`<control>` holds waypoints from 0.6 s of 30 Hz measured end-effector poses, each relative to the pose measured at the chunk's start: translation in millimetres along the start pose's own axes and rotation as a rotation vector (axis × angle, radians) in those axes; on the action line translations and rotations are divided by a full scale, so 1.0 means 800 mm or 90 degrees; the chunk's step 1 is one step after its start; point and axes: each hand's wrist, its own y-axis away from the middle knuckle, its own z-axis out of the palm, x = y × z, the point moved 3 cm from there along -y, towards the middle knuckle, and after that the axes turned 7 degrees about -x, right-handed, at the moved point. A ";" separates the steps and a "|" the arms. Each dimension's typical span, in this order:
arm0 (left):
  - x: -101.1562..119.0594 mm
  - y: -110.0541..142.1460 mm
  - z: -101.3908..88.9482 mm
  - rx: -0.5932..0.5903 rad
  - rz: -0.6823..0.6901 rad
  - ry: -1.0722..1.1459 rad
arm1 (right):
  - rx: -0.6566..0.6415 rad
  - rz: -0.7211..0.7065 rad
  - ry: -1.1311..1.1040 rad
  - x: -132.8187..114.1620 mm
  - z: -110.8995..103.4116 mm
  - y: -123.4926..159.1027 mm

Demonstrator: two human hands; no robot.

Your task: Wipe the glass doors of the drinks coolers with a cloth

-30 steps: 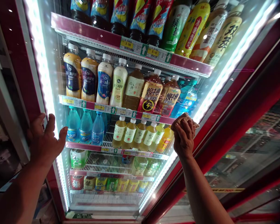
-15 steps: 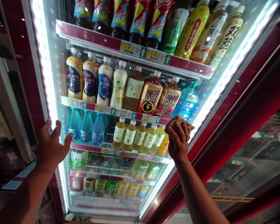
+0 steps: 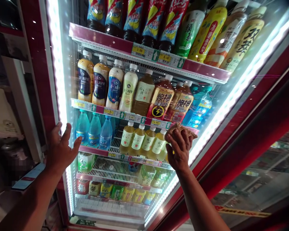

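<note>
Pressing a soft, limp brown cloth (image 3: 181, 129) flat against the cooler's glass door (image 3: 207, 106), the right hand (image 3: 179, 149) bunches it under curled fingers, while the left hand (image 3: 61, 146) rests spread open on the red door frame (image 3: 38, 80).

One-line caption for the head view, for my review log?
Right hand presses a cloth to a drinks fridge's glass door; left hand braces its left edge.
</note>
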 end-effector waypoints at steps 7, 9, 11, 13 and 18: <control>-0.005 -0.007 -0.005 0.009 0.012 0.014 | 0.026 -0.013 0.031 -0.008 0.006 -0.012; -0.002 -0.013 -0.007 0.040 0.030 0.013 | 0.066 0.010 0.029 -0.013 0.009 -0.025; 0.004 -0.019 -0.007 0.057 0.067 0.023 | 0.086 0.022 0.021 -0.026 0.016 -0.028; 0.013 -0.023 -0.003 0.052 0.117 0.034 | 0.069 0.010 0.013 -0.045 0.026 -0.021; 0.053 -0.024 0.015 0.018 0.268 -0.004 | 0.036 -0.022 0.027 -0.062 0.034 -0.013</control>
